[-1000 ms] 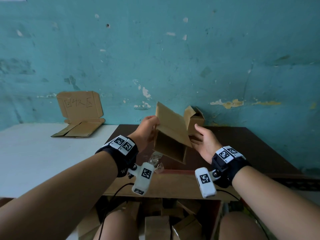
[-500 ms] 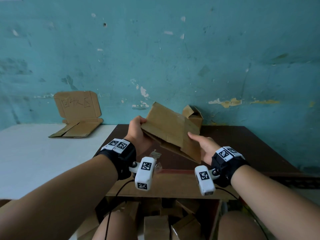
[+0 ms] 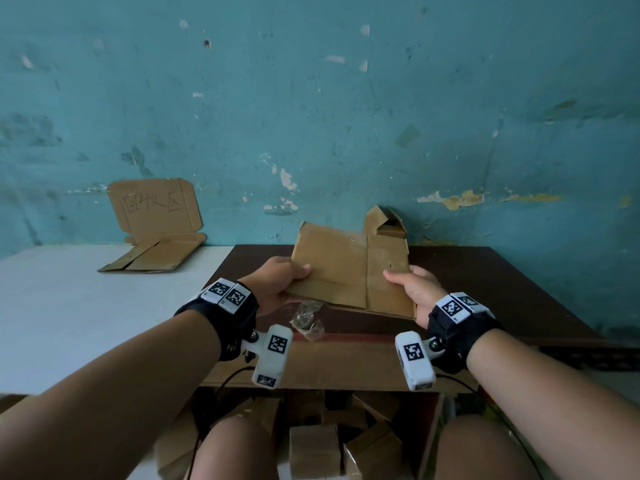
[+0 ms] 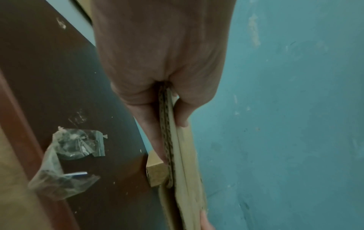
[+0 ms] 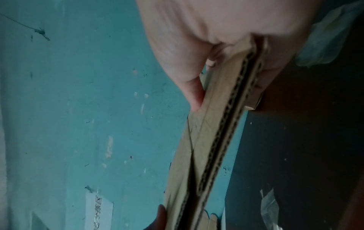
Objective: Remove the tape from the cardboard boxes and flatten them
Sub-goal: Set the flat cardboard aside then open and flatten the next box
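Observation:
A brown cardboard box [image 3: 349,268], pressed flat, is held above the dark table [image 3: 485,289]. My left hand [image 3: 280,282] grips its left edge, thumb on top and fingers underneath. At the right edge my right hand [image 3: 412,289] pinches it the same way. The left wrist view shows the flattened box [image 4: 177,155] edge-on between thumb and fingers; the right wrist view shows its layered edge [image 5: 220,124] in the right hand's pinch. A crumpled wad of clear tape [image 3: 306,318] lies on the table under the box. Another open cardboard box [image 3: 386,221] stands behind, against the wall.
On the white table [image 3: 69,306] to the left, a flat cardboard sheet [image 3: 156,258] lies below a cardboard sign [image 3: 154,206] leaning on the teal wall. Several cardboard boxes [image 3: 311,445] fill a bin between my knees, under the table's front edge.
The box was open and tilted a second ago; both hands have squeezed it flat and turned it to face up, lowering it slightly toward the table.

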A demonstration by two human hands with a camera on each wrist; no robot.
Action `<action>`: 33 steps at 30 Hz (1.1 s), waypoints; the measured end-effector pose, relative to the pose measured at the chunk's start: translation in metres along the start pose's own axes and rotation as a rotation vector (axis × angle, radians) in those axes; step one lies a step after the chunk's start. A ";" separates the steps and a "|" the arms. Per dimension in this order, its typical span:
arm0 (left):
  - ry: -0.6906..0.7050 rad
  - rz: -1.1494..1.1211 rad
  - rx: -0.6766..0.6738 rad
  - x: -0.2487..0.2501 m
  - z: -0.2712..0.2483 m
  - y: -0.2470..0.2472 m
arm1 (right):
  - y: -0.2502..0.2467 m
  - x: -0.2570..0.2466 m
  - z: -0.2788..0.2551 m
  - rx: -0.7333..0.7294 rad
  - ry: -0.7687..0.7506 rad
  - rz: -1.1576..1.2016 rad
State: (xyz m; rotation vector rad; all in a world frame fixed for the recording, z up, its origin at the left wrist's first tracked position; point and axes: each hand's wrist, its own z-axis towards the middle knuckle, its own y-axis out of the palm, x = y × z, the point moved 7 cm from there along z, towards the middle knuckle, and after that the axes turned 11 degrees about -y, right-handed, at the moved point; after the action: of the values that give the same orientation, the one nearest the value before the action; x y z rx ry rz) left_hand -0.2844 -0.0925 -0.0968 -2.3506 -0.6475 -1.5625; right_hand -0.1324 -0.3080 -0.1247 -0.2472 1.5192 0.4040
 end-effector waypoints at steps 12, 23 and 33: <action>0.023 0.165 0.226 -0.004 0.002 -0.047 | 0.045 0.017 0.022 -0.045 0.035 -0.096; -0.016 0.204 0.489 -0.009 0.000 -0.198 | 0.207 0.070 0.081 -0.215 0.076 -0.202; -0.131 0.047 0.524 -0.039 0.016 -0.309 | 0.323 0.051 0.041 -0.334 0.112 -0.346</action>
State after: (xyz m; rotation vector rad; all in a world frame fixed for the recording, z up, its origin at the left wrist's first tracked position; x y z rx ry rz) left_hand -0.4359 0.1751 -0.1515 -2.0564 -0.8961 -1.0583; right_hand -0.2257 0.0072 -0.1442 -0.7945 1.4772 0.3688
